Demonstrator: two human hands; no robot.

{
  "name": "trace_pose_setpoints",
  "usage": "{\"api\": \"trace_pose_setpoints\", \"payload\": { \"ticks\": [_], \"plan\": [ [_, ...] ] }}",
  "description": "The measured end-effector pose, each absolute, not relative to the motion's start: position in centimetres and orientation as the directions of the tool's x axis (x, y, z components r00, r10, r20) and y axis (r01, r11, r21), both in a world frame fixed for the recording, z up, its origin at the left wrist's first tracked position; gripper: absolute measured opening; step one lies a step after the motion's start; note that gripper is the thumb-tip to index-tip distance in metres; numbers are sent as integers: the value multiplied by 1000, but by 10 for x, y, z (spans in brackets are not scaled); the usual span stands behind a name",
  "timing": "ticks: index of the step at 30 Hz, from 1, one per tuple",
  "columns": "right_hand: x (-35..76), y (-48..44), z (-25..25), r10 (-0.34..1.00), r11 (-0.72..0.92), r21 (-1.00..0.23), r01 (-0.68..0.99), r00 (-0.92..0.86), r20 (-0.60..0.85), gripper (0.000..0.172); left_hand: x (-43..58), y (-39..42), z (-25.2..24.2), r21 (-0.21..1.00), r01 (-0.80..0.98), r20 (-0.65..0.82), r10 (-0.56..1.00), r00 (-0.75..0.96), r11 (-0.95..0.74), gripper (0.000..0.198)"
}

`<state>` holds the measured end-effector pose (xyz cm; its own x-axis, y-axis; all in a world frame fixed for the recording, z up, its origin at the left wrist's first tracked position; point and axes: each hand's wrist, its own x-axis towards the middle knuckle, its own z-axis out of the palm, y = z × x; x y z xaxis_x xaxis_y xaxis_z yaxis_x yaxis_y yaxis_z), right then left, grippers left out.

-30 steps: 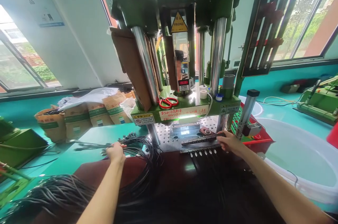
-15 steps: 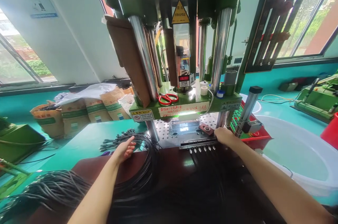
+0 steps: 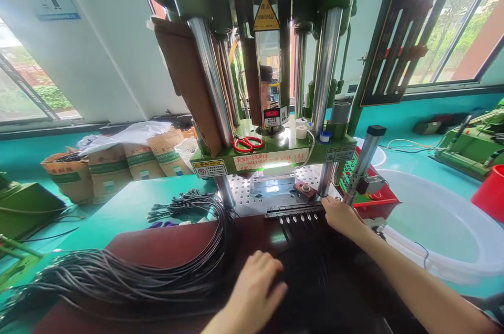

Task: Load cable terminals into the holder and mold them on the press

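Note:
My left hand (image 3: 258, 286) hovers over the dark brown work surface, low in the middle, thumb apart from loosely bent fingers and nothing in it. My right hand (image 3: 342, 216) is at the right end of a slotted metal mould bar (image 3: 293, 210). Its fingers are closed there, and what they grip is hidden. Several black cables with shiny metal tips (image 3: 301, 218) stick out of the bar's front edge and run back towards me. A small brown block with a round knob (image 3: 305, 190) lies just behind the bar.
A green press (image 3: 275, 158) stands over the perforated plate, red-handled scissors (image 3: 248, 144) on its ledge. Bundled black cables (image 3: 129, 276) curve across the left side. To the right are a red tray (image 3: 388, 197), a grey post (image 3: 368, 153) and a large white tub (image 3: 441, 218).
My left hand has left the cable bundle and moved right and towards me, over the work surface. My right hand has shifted slightly down and right, staying by the bar's end.

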<state>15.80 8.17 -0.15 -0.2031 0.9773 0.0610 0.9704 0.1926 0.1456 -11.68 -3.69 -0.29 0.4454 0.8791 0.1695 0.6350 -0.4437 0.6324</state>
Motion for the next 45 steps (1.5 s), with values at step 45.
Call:
{"api": "trace_pose_setpoints", "payload": {
  "ticks": [45],
  "plan": [
    [110, 202, 50, 994, 106, -318, 942, -102, 29, 21, -26, 72, -16, 681, -325, -411, 710, 572, 656, 29]
  ]
}}
